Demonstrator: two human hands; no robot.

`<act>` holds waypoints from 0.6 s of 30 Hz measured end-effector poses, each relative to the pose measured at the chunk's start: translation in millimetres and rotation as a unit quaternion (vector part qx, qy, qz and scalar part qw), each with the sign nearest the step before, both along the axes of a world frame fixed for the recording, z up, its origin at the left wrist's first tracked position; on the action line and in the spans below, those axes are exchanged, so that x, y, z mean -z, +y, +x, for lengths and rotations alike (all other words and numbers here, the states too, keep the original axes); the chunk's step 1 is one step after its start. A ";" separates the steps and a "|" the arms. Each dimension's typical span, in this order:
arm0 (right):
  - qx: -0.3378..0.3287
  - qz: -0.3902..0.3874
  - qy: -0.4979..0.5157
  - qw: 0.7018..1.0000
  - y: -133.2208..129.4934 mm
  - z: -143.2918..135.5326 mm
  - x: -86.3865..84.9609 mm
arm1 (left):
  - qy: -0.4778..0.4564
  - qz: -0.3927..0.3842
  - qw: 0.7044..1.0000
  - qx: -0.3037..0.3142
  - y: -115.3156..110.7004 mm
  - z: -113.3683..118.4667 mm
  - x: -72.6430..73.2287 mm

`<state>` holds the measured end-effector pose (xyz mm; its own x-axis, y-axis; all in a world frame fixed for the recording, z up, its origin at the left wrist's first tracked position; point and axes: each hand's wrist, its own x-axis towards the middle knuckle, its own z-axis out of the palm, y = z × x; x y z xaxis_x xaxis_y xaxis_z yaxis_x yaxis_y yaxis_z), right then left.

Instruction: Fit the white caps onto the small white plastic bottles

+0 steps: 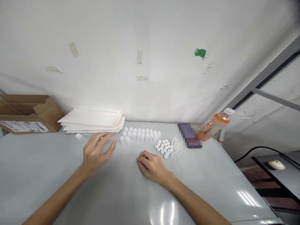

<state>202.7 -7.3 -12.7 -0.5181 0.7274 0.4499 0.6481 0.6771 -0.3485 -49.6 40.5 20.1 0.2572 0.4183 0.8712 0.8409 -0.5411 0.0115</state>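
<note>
My left hand [97, 151] hovers over or rests on the table at the left, thumb and fingers spread apart, with nothing seen between them. Just beyond its fingers lies a small translucent white bottle [81, 137] on its side, partly covered by the hand. Rows of small white bottles [140, 135] stand upright between and beyond my hands. My right hand [151, 165] is at the middle of the table with its fingers curled in; what they hold, if anything, is hidden. Close to its right are a cluster of white caps [164, 147] and a heap of thin white curved pieces [176, 145].
At the back left are an open cardboard box [50, 114] and a stack of white envelopes [91, 120]. A blurred dark flat object [189, 137] and a tilted orange drink bottle [215, 125] are at the back right. Beyond the table's right edge sits a computer mouse [276, 165].
</note>
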 end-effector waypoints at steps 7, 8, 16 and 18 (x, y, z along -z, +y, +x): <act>0.007 0.000 -0.001 1.000 0.6 -0.5 2.5 | -0.058 0.009 0.998 -0.001 23.2 23.8 -7.9; 0.008 -0.002 -0.004 1.000 0.7 -0.6 2.8 | -0.054 0.010 0.998 -0.002 22.3 22.6 -5.4; 0.004 -0.035 -0.017 0.999 4.9 -3.7 1.7 | -0.022 -0.041 0.998 0.036 4.1 21.2 1.6; 0.011 -0.036 -0.024 0.999 5.7 -4.9 0.8 | 0.003 -0.067 0.997 0.050 3.2 24.3 1.7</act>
